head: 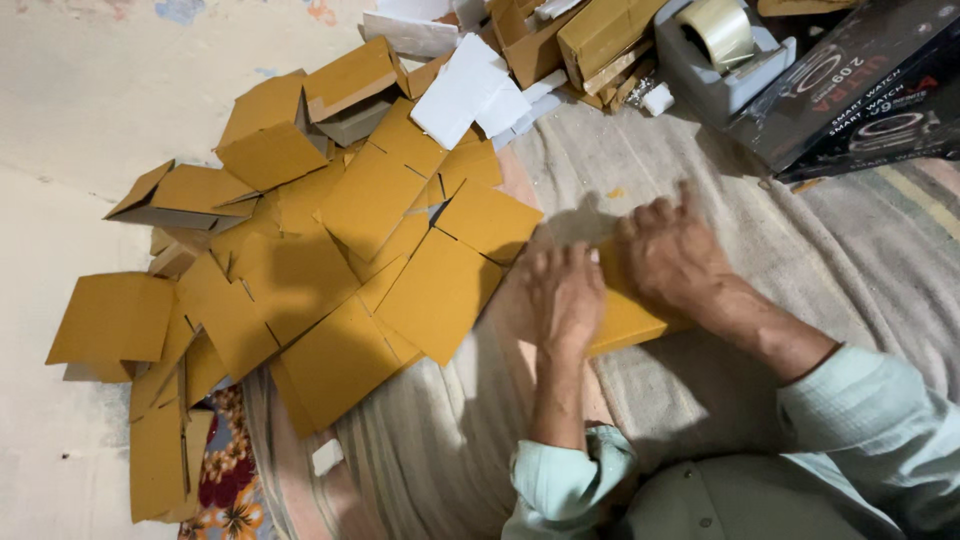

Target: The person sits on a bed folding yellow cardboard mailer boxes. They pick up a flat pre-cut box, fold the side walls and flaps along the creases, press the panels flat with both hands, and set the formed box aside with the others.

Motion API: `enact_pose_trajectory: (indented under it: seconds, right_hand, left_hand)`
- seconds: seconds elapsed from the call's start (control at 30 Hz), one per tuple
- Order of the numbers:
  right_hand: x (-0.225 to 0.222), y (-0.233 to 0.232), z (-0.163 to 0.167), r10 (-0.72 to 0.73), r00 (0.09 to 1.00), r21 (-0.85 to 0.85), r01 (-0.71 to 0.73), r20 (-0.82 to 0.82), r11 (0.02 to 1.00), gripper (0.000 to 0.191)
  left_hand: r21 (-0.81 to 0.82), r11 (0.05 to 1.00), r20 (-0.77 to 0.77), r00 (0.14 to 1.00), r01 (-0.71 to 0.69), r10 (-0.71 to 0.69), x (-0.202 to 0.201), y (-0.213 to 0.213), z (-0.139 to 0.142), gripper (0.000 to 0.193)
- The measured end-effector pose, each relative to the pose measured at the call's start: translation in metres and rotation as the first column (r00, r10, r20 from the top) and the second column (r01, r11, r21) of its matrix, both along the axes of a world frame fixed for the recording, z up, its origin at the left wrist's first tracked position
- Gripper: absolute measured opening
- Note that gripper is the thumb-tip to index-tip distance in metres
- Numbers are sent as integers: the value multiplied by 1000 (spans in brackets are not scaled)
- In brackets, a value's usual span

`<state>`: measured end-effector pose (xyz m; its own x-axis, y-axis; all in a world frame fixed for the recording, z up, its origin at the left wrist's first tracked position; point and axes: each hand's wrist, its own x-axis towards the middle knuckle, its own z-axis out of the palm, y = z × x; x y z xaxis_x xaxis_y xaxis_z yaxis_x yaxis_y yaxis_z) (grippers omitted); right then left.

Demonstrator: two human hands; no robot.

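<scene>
On the left, a heap of flat yellow cardboard pieces lies spread over the floor and the edge of a grey cloth. Next, the left hand presses flat, fingers stretched, on a yellow cardboard piece that rests on the cloth. The right hand lies just beside it, fingers bent over the same piece. Far right, a roll of tape sits near black boxes.
</scene>
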<state>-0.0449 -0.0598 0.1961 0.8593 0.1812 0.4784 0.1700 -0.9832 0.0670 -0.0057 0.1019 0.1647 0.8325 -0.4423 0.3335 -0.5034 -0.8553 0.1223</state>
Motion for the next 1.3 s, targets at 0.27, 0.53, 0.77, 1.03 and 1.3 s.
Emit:
enact_pose_trajectory:
  seconds: [0.27,0.53,0.77,1.03,1.3]
  right_hand:
    - [-3,-15,3,-36,989,111,52,-141,992,19]
    - [-14,-5,4,119,983,171,-95,-138,981,43]
    - [-28,-37,-4,103,989,184,-82,-108,979,62]
    - [-50,3,2,114,931,-265,-214,-348,940,106]
    - [-51,-33,8,-37,956,-163,-11,-290,987,92]
  left_hand:
    - [-117,992,-203,979,-49,24,-2,8,15,24]
    - [-48,997,46,997,65,-63,-15,5,6,36]
    - [-134,982,18,991,136,-135,-29,27,23,60]
    - [-6,986,-238,957,169,-166,-64,18,34,134]
    - [-86,992,-214,970,98,-114,-54,49,28,120]
